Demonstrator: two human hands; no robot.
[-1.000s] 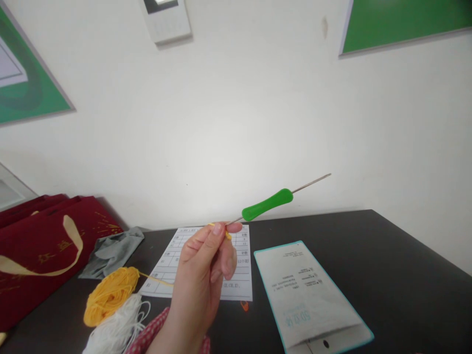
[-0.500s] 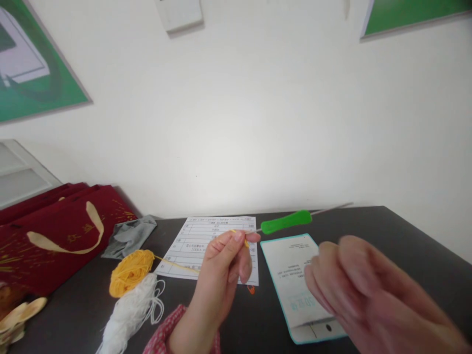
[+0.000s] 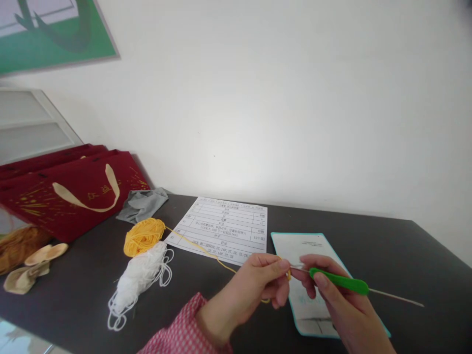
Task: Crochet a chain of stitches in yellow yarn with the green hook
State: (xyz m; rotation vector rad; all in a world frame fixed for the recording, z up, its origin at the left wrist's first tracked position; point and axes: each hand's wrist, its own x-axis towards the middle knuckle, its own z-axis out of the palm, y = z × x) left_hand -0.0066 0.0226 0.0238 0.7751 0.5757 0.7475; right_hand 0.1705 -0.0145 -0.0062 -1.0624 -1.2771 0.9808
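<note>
My right hand (image 3: 335,290) grips a crochet hook (image 3: 341,281) by its green handle, with a bare metal shaft sticking out to the right. The hook's other metal end points left into the fingers of my left hand (image 3: 267,280). That hand is closed in a pinch on yellow yarn (image 3: 289,274), a small piece of which shows at the fingertips near the hook. From there the strand runs left across a printed sheet (image 3: 224,231) to a yellow yarn ball (image 3: 145,237). The hook's tip is hidden at my left fingers.
White yarn (image 3: 138,280) lies in front of the yellow ball. Dark red bags (image 3: 81,191) and a grey cloth (image 3: 143,204) are at the left, with brown yarn (image 3: 22,246) nearby. A blue-edged white packet (image 3: 313,314) lies under my right hand. The white wall (image 3: 239,123) stands behind the table.
My right hand has moved left and taken the green handle. Both hands appear lower and farther right in view, and the camera view has shifted.
</note>
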